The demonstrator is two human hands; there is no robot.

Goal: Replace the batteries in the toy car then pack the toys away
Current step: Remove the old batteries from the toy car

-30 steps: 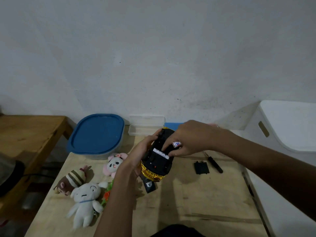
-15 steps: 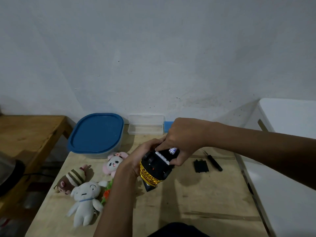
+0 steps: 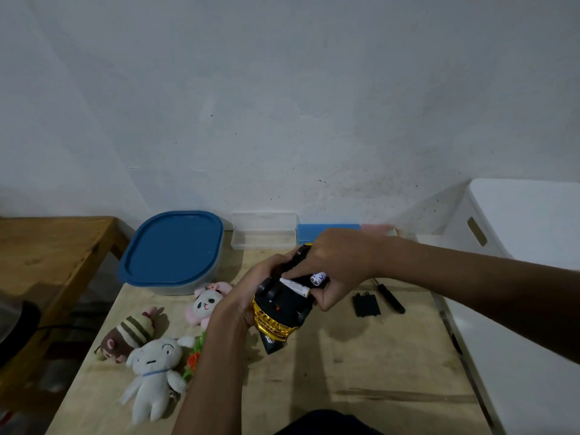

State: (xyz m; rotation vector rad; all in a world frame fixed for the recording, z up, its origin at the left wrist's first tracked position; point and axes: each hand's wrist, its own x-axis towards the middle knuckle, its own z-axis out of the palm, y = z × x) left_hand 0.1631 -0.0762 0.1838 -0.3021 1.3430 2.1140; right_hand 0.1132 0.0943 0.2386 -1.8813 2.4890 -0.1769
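Note:
A gold toy car [image 3: 279, 309] is held upside down above the wooden table [image 3: 361, 387], black underside up. My left hand [image 3: 248, 296] grips its left side. My right hand [image 3: 332, 268] reaches over the car and pinches a white battery [image 3: 318, 278] at the open battery bay, where another white battery [image 3: 295, 285] lies. The black battery cover [image 3: 365, 305] and a black screwdriver [image 3: 390, 298] lie on the table to the right. Three plush toys sit at the left: a pink panda [image 3: 207, 301], a brown striped one [image 3: 128, 335] and a white one [image 3: 153, 375].
A blue-lidded container [image 3: 172, 249] stands at the table's back left, with a clear plastic box [image 3: 263, 235] and a blue box [image 3: 314, 232] along the wall. A white bin [image 3: 527, 233] is at the right. A black object [image 3: 271, 345] lies under the car. A second wooden table [image 3: 47, 255] stands left.
The car has tilted and dropped a little toward the table. My right hand has shifted with the battery along the car's underside toward the bay.

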